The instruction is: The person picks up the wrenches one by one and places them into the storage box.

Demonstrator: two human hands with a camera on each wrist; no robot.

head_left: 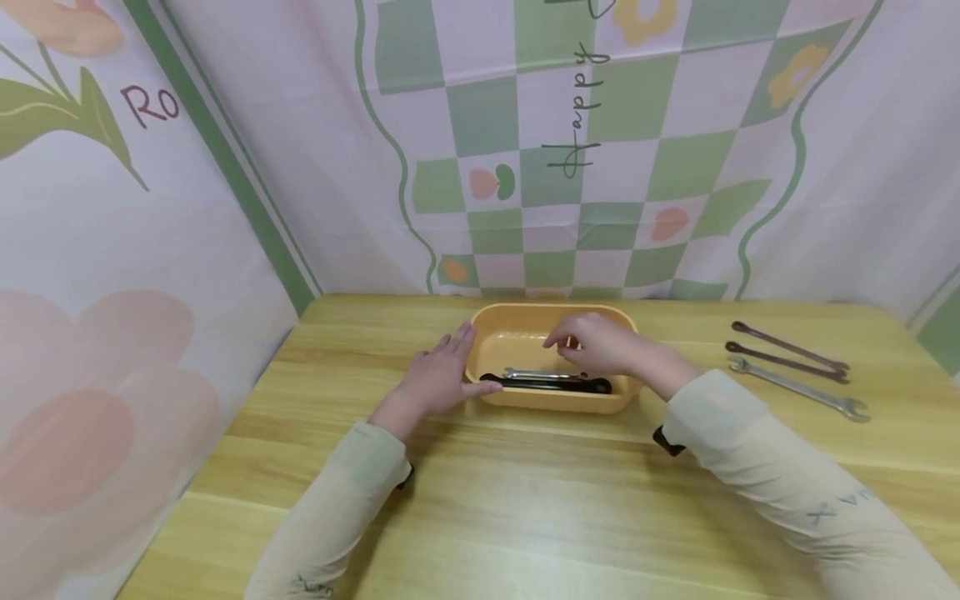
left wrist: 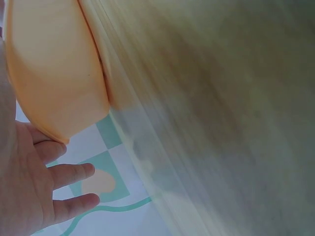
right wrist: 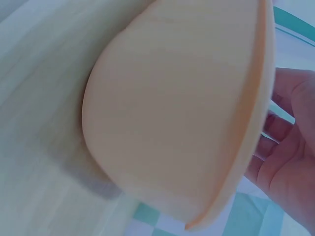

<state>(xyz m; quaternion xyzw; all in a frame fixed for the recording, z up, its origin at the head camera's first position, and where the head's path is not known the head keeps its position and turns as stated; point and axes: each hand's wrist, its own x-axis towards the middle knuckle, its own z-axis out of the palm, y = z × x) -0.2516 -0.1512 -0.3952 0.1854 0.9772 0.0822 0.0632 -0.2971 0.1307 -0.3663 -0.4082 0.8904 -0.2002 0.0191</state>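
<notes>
On the table stands a yellow plastic basket (head_left: 551, 402). A small silver wrench (head_left: 536, 374) and a longer black wrench (head_left: 555, 384) lie in it along the near wall. My left hand (head_left: 437, 375) rests against the basket's left end, fingers fairly straight and thumb over the near rim. In the left wrist view, that hand (left wrist: 29, 179) touches the basket's rim. My right hand (head_left: 600, 343) reaches over the right end, its fingers loosely bent above the basket floor, with nothing visible between them. The basket wall (right wrist: 172, 108) partly hides those fingers in the right wrist view.
To the right lie two dark wrenches, an upper one (head_left: 787, 344) and a lower one (head_left: 787, 362), and a larger silver open-end wrench (head_left: 798, 387). A patterned curtain (head_left: 555, 242) hangs behind the table's back edge. Wooden tabletop (head_left: 525, 500) extends in front of the basket.
</notes>
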